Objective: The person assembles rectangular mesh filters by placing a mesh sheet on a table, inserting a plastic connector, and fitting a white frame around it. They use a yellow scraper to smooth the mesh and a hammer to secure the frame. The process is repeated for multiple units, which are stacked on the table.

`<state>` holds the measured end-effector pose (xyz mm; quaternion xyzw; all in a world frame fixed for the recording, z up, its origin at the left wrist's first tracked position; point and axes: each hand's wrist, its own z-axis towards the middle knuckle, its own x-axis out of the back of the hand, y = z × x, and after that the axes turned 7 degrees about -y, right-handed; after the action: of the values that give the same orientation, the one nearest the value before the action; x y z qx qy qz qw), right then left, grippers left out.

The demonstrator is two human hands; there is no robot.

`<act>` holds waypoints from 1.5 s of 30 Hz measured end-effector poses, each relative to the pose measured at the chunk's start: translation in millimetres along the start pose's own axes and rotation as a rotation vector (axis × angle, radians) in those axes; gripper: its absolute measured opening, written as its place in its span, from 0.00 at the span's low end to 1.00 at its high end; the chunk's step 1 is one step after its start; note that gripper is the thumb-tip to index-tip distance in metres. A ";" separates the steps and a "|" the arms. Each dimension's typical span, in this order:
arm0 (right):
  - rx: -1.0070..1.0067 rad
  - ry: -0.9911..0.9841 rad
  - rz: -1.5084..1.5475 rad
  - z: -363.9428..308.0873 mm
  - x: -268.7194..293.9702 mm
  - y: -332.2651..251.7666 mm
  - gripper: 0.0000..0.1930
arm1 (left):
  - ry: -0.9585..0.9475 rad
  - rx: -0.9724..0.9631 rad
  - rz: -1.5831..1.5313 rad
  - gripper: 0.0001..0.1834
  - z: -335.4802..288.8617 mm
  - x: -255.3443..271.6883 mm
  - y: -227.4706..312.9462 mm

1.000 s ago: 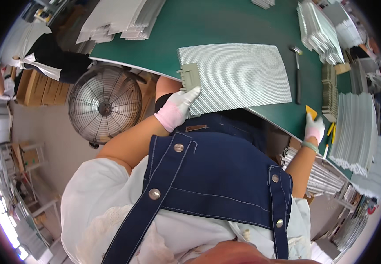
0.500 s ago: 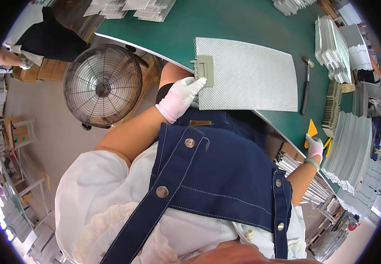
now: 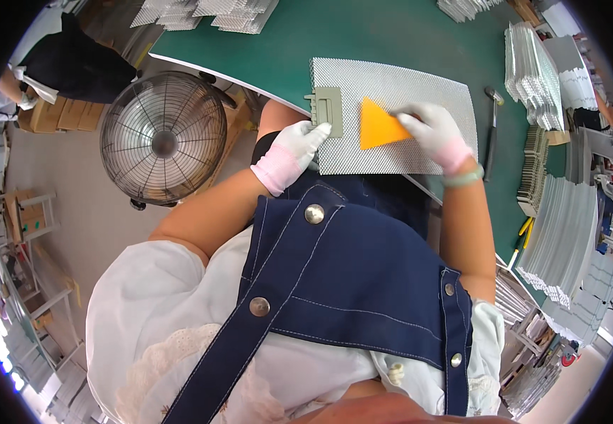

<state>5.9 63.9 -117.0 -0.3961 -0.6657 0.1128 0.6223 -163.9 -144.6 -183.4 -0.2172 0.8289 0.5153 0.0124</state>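
Observation:
A silvery expanded-mesh sheet (image 3: 405,157) lies partly over the near edge of the green table, overhanging my lap. On its left edge sits a grey-green plastic clip (image 3: 333,113) with a rectangular recess. My left hand (image 3: 298,145), in a white and pink glove, pinches the clip's lower end against the mesh, thumb on top and fingers underneath. Over the middle of the sheet, my gloved right hand (image 3: 430,134) grips a yellow-orange scraper (image 3: 379,126) by its narrow end. The scraper's wide edge faces the clip, a little apart from it.
A hammer (image 3: 491,134) lies right of the sheet on the green table (image 3: 370,35). Beyond it are a row of grey clips (image 3: 531,169), yellow-handled pliers (image 3: 523,237) and stacked mesh sheets (image 3: 564,233). A floor fan (image 3: 164,141) stands left; another person (image 3: 73,56) is farther back.
My right hand has picked up the scraper from the table's right side and brought it left over the mesh sheet. The left hand stays on the clip.

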 end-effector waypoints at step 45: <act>-0.288 0.125 0.047 7.7 11.7 55.9 0.12 | -0.173 0.016 0.068 0.26 7.5 16.1 15.7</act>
<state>21.5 111.2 -145.9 -0.5028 -0.6257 0.0056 0.5964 -185.9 -137.9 -177.5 -0.1435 0.8358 0.5256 0.0683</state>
